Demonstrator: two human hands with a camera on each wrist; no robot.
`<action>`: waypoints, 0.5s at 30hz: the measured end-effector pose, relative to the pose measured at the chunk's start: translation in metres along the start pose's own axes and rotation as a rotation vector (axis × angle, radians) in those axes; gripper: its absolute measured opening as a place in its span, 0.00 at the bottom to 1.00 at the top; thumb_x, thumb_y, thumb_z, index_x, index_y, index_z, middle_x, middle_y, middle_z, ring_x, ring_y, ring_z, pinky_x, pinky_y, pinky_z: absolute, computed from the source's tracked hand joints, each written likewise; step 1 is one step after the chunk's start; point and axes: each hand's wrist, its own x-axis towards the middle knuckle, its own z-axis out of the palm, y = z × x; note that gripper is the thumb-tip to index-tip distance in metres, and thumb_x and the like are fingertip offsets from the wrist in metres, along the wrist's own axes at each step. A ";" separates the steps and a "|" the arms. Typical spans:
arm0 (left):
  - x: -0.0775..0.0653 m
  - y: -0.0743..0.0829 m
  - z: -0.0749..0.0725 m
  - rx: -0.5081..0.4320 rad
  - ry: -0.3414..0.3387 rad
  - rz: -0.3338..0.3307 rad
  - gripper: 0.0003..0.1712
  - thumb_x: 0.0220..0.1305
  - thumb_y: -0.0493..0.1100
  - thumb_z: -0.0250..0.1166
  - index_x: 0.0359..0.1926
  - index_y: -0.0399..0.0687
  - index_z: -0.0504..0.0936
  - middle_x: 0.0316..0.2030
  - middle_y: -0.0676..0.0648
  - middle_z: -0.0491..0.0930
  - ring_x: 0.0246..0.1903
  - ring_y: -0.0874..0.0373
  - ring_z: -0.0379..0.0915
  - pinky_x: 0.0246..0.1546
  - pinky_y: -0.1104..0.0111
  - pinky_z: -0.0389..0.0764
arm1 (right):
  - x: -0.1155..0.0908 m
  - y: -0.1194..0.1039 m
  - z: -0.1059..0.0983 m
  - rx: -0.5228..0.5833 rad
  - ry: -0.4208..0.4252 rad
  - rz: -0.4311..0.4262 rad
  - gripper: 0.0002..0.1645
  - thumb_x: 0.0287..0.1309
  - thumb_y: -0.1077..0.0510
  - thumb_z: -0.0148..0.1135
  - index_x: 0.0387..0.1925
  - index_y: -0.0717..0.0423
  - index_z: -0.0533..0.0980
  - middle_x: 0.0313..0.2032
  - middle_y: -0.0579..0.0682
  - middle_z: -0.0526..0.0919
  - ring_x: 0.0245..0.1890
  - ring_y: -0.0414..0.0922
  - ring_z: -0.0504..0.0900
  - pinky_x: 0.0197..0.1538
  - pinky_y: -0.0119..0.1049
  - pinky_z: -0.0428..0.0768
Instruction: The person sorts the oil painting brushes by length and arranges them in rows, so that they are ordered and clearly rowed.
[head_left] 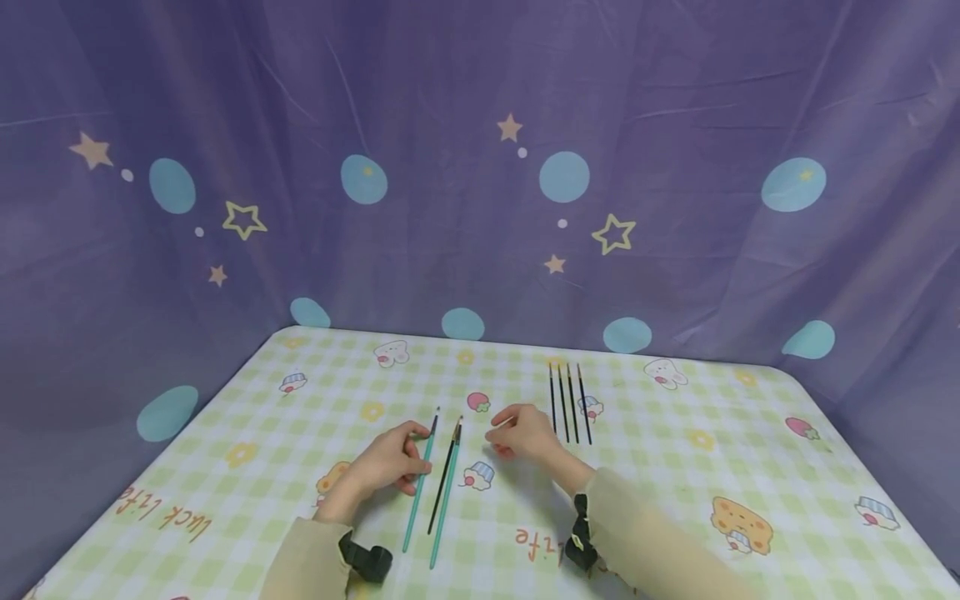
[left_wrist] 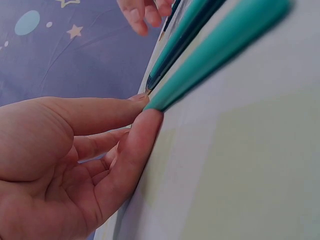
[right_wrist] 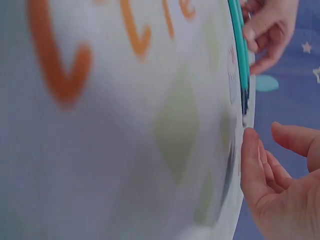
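On the table, my left hand [head_left: 390,458] pinches a teal paintbrush [head_left: 415,510] between thumb and fingers; the left wrist view shows the fingertips on its teal handle [left_wrist: 215,57]. Just right of it, a black paintbrush [head_left: 438,497] and a second teal paintbrush [head_left: 444,517] lie side by side, their tips overlapping in the head view and pointing away from me. My right hand [head_left: 521,432] is over the cloth between these brushes and a row of black ones. Its thumb and fingers [right_wrist: 255,167] are parted, with nothing between them.
Several thin black paintbrushes [head_left: 573,404] lie in a neat row, tips away from me, beyond the right hand. A green checked tablecloth [head_left: 645,483] with printed cartoons covers the table. Behind its far edge hangs a purple curtain [head_left: 465,250] with stars.
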 end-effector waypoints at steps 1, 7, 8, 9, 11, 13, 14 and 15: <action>0.000 0.000 0.000 0.002 0.004 -0.003 0.28 0.54 0.33 0.63 0.56 0.34 0.66 0.23 0.44 0.69 0.15 0.58 0.69 0.18 0.64 0.81 | -0.001 -0.001 0.003 0.007 -0.013 -0.005 0.15 0.47 0.62 0.66 0.37 0.66 0.77 0.24 0.53 0.82 0.21 0.43 0.82 0.26 0.34 0.82; 0.000 0.000 0.000 0.014 0.015 -0.009 0.27 0.54 0.32 0.63 0.55 0.35 0.66 0.23 0.44 0.69 0.14 0.58 0.70 0.17 0.63 0.80 | -0.006 -0.004 0.021 0.054 -0.071 -0.016 0.15 0.48 0.63 0.65 0.38 0.68 0.75 0.25 0.53 0.82 0.21 0.44 0.82 0.26 0.35 0.83; 0.000 0.000 0.000 0.015 0.014 -0.007 0.27 0.54 0.32 0.63 0.55 0.34 0.66 0.23 0.44 0.69 0.14 0.58 0.70 0.17 0.64 0.80 | -0.007 -0.005 0.024 0.054 -0.076 -0.012 0.15 0.47 0.63 0.65 0.38 0.68 0.75 0.25 0.53 0.82 0.21 0.44 0.81 0.25 0.35 0.83; 0.000 0.000 0.000 0.015 0.012 -0.006 0.27 0.54 0.32 0.63 0.55 0.34 0.66 0.23 0.44 0.69 0.14 0.58 0.70 0.17 0.64 0.80 | -0.007 -0.006 0.026 0.050 -0.077 -0.012 0.15 0.47 0.63 0.66 0.37 0.67 0.75 0.24 0.53 0.82 0.20 0.44 0.81 0.25 0.35 0.82; -0.001 0.000 0.000 0.015 0.007 0.000 0.27 0.54 0.33 0.63 0.55 0.34 0.66 0.23 0.44 0.69 0.13 0.58 0.70 0.17 0.64 0.80 | -0.009 -0.008 0.031 0.041 -0.081 -0.003 0.15 0.47 0.63 0.66 0.37 0.67 0.75 0.23 0.53 0.82 0.19 0.43 0.81 0.24 0.34 0.82; -0.001 0.001 0.000 0.011 -0.001 0.003 0.27 0.54 0.33 0.63 0.55 0.34 0.66 0.23 0.44 0.69 0.13 0.58 0.70 0.17 0.64 0.80 | -0.010 -0.010 0.035 0.012 -0.077 0.007 0.15 0.46 0.62 0.67 0.36 0.65 0.75 0.22 0.53 0.81 0.17 0.43 0.80 0.22 0.34 0.81; -0.001 0.001 -0.001 0.008 -0.004 0.005 0.27 0.54 0.33 0.63 0.55 0.34 0.66 0.23 0.44 0.69 0.13 0.58 0.70 0.17 0.63 0.80 | -0.010 -0.011 0.038 -0.006 -0.075 0.013 0.16 0.45 0.61 0.68 0.36 0.64 0.75 0.21 0.53 0.81 0.16 0.43 0.80 0.22 0.34 0.81; -0.001 0.001 -0.001 0.007 -0.007 0.009 0.27 0.55 0.33 0.63 0.56 0.34 0.66 0.23 0.44 0.69 0.13 0.58 0.70 0.17 0.63 0.80 | -0.010 -0.012 0.040 -0.027 -0.070 0.018 0.17 0.45 0.60 0.69 0.36 0.64 0.75 0.20 0.53 0.80 0.15 0.43 0.79 0.21 0.34 0.81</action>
